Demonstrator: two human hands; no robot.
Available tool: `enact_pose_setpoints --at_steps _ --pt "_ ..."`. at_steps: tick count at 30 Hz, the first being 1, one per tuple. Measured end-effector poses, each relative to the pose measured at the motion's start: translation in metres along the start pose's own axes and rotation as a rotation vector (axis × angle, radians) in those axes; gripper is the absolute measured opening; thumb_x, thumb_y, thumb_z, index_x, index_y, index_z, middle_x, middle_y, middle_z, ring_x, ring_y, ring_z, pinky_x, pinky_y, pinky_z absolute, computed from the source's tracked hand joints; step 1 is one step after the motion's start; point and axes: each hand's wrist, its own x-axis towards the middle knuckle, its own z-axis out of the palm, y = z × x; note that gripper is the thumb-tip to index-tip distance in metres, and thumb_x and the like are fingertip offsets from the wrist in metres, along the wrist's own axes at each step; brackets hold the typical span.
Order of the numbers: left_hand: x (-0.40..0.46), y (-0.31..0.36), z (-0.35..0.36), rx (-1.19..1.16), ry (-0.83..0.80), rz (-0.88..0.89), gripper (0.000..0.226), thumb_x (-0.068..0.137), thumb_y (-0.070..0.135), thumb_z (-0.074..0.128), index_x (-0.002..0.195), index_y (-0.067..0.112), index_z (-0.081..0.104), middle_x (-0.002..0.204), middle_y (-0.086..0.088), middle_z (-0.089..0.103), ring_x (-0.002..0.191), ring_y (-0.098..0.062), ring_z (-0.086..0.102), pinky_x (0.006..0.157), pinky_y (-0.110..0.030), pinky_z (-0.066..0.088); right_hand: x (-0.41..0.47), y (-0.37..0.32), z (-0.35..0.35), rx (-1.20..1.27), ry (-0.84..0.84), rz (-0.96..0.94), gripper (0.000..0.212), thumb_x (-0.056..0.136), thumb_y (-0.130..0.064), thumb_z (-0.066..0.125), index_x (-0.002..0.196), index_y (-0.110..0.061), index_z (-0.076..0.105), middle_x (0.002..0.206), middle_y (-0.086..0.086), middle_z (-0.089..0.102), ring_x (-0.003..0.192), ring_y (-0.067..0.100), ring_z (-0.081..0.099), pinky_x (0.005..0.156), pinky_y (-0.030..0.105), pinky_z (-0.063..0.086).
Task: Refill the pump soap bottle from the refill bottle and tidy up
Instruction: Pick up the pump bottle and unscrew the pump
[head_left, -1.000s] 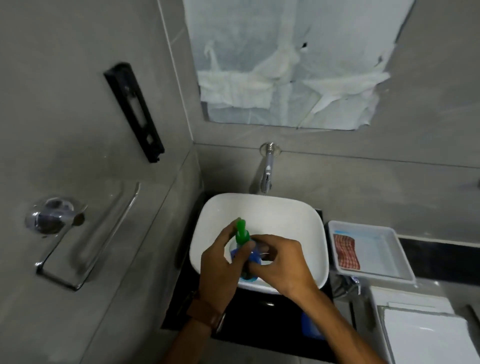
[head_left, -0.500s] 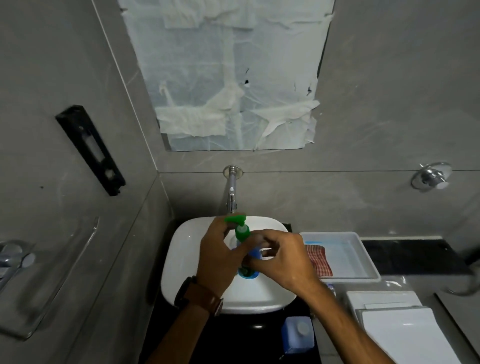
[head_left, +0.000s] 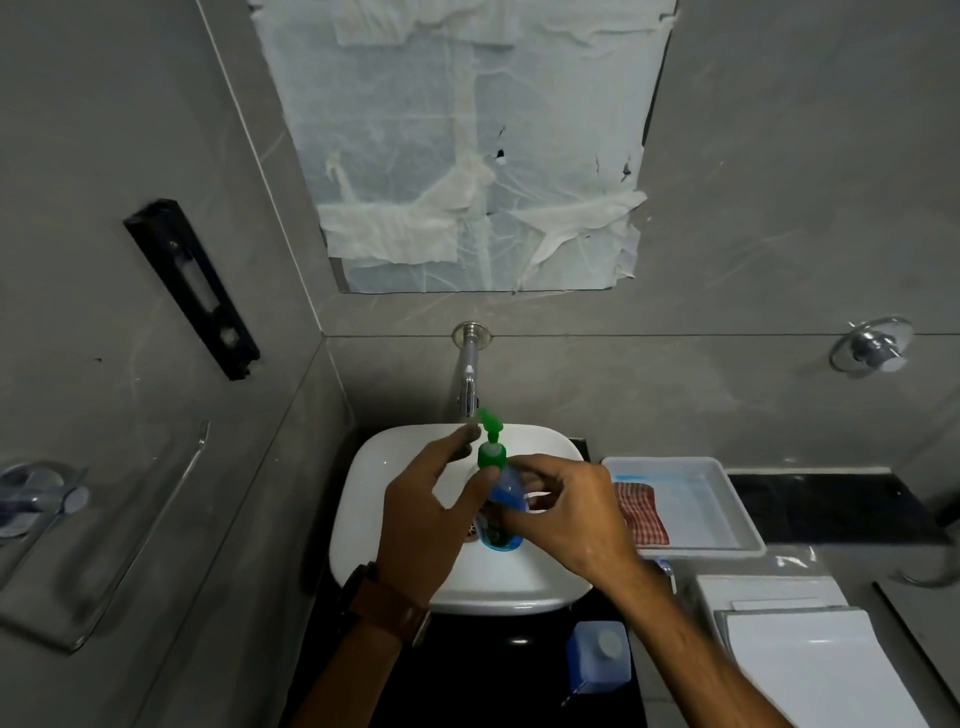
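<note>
The pump soap bottle (head_left: 503, 491), clear with blue soap and a green pump head (head_left: 491, 441), is held over the white basin (head_left: 363, 519). My right hand (head_left: 569, 514) grips its body from the right. My left hand (head_left: 426, 512) sits against its left side, thumb touching the green collar, fingers spread toward the pump. The blue refill bottle (head_left: 597, 657), with a pale cap, stands on the black counter in front of the basin, to the right.
A wall tap (head_left: 467, 384) juts over the basin just behind the pump. A white tray (head_left: 727, 514) holding a red checked cloth (head_left: 640, 512) sits right of the basin. White toilet cistern (head_left: 810, 654) at lower right. Glass shelf on the left wall.
The view has tilted up and shifted right. The green pump spout has turned from pointing left to pointing away, and my left fingers have opened away from the pump head.
</note>
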Motion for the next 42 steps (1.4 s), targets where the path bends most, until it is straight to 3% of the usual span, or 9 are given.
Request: enact_pose_setpoints --at_steps 5,11,15,18,21,25,30,37,42 --pt "0.004 0.005 -0.005 0.020 0.036 0.010 0.043 0.077 0.040 0.074 0.118 0.030 0.066 0.108 0.019 0.070 0.105 -0.006 0.069 0.099 -0.037 0.056 -0.001 -0.006 0.005 0.003 -0.033 0.018 0.049 0.081 -0.022 0.089 0.128 -0.024 0.073 0.119 -0.004 0.078 0.107 0.014 0.074 0.098 0.039 0.062" --pt "0.016 0.017 -0.022 -0.290 0.209 -0.009 0.032 0.077 0.010 0.082 0.105 0.024 0.074 0.097 0.008 0.079 0.092 -0.009 0.075 0.079 -0.019 0.058 -0.010 -0.003 0.004 0.033 -0.045 -0.045 0.045 0.075 -0.028 0.092 0.118 -0.029 0.078 0.088 -0.044 0.069 0.094 -0.004 0.073 0.081 0.009 0.058" --pt "0.018 0.021 -0.046 -0.389 0.363 -0.043 0.024 0.074 0.024 0.085 0.095 0.031 0.077 0.095 0.008 0.079 0.089 -0.009 0.076 0.073 -0.018 0.059 -0.017 0.008 0.008 0.083 -0.048 -0.044 0.045 0.073 -0.031 0.092 0.115 -0.030 0.079 0.092 -0.038 0.073 0.094 0.000 0.075 0.084 0.017 0.062" --pt "0.009 0.009 -0.063 -0.467 0.448 -0.097 0.028 0.071 0.034 0.087 0.097 0.037 0.077 0.099 0.006 0.079 0.093 -0.011 0.075 0.077 -0.022 0.059 -0.026 0.013 0.010 0.096 -0.064 -0.017 0.040 0.066 -0.042 0.088 0.101 -0.057 0.075 0.095 -0.041 0.072 0.094 -0.004 0.074 0.081 0.011 0.059" --pt "-0.008 -0.024 -0.070 -0.581 0.507 -0.218 0.038 0.064 0.039 0.090 0.098 0.026 0.079 0.100 0.001 0.079 0.095 -0.014 0.075 0.081 -0.025 0.060 -0.038 0.024 0.015 0.098 -0.052 -0.005 0.042 0.064 -0.051 0.083 0.095 -0.074 0.065 0.099 -0.041 0.072 0.095 -0.007 0.072 0.081 0.008 0.057" --pt "-0.049 -0.094 -0.066 -0.604 0.513 -0.503 0.059 0.055 0.048 0.094 0.104 0.020 0.078 0.108 -0.003 0.077 0.101 -0.015 0.073 0.083 -0.026 0.059 -0.056 0.046 0.030 0.065 -0.053 0.043 0.044 0.065 -0.047 0.089 0.096 -0.069 0.067 0.099 -0.040 0.072 0.094 -0.008 0.072 0.082 0.005 0.054" --pt "-0.103 -0.177 -0.052 -0.683 0.572 -0.910 0.016 0.077 0.029 0.083 0.089 0.020 0.078 0.101 0.003 0.076 0.110 -0.022 0.066 0.085 -0.028 0.054 -0.082 0.072 0.059 0.003 -0.086 0.123 0.052 0.073 -0.025 0.091 0.116 -0.045 0.071 0.097 -0.048 0.068 0.096 -0.020 0.067 0.082 -0.003 0.047" --pt "-0.122 -0.256 -0.031 -0.613 0.650 -1.224 0.034 0.084 0.010 0.077 0.112 -0.005 0.066 0.122 -0.021 0.065 0.104 -0.027 0.062 0.096 -0.037 0.051 -0.108 0.130 0.120 0.040 -0.210 0.286 0.047 0.078 -0.019 0.088 0.123 -0.028 0.074 0.111 -0.016 0.079 0.107 0.000 0.072 0.097 0.035 0.060" --pt "-0.097 -0.295 -0.024 -0.562 0.650 -1.312 0.035 0.081 0.009 0.081 0.109 -0.005 0.067 0.116 -0.019 0.068 0.100 -0.026 0.065 0.087 -0.033 0.053 -0.108 0.158 0.160 0.054 -0.197 0.305 0.049 0.077 -0.022 0.085 0.112 -0.053 0.069 0.111 -0.025 0.075 0.105 -0.001 0.072 0.095 0.030 0.059"
